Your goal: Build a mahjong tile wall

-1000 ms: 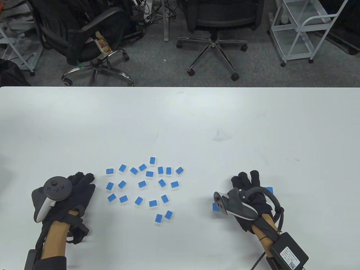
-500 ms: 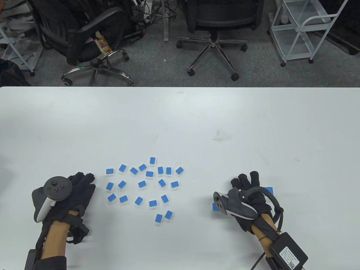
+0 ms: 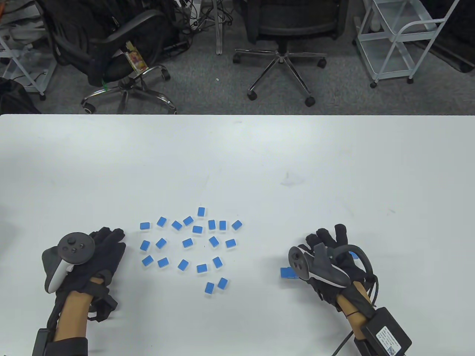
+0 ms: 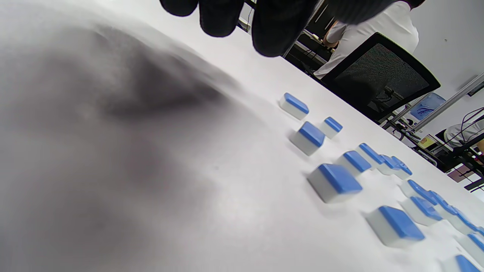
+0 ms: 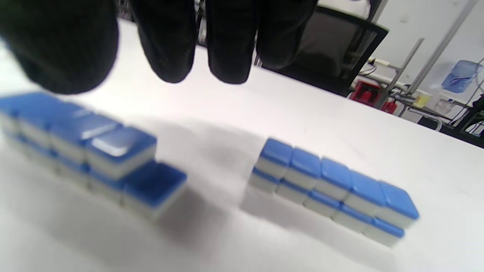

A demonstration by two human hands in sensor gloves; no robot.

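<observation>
Left hand (image 3: 100,256), black sensor glove: lies palm-down on the white table (image 3: 237,159), fingers stretched forward, released, gripping nothing. In the left wrist view, fingertips (image 4: 276,30) hang at the top edge, touching no tile.

Loose small mahjong tiles, blue backs over white bodies (image 3: 187,243): 21 counted, scattered flat and blue side up just to the right of the left hand, between the two hands, nearer the left one. Mostly apart from each other; two pairs nearly touching.

Right hand (image 3: 330,259), black sensor glove: hovers over the stacked tiles, fingers loosely spread, released, grasping nothing. In the right wrist view, fingertips (image 5: 166,49) hang clear above the stacks, no contact.

Under the right hand, two wall pieces, separated by a gap:
- two-layer blue-and-white tile row (image 5: 332,189): 5 wide, 2 high, 10 tiles, sharp and aligned.
- second two-layer blue-and-white tile row (image 5: 87,147): blurred, count cannot be told, runs off under the thumb side.
- single blue-backed tile (image 5: 155,187): 1, bottom layer only, touching the end of the blurred row, facing the gap.

In the table view, only blue ends of the rows peek out from either side of the right hand.

Grey trackers: 2, one on the back of each hand (image 3: 74,248) (image 3: 315,265).
</observation>
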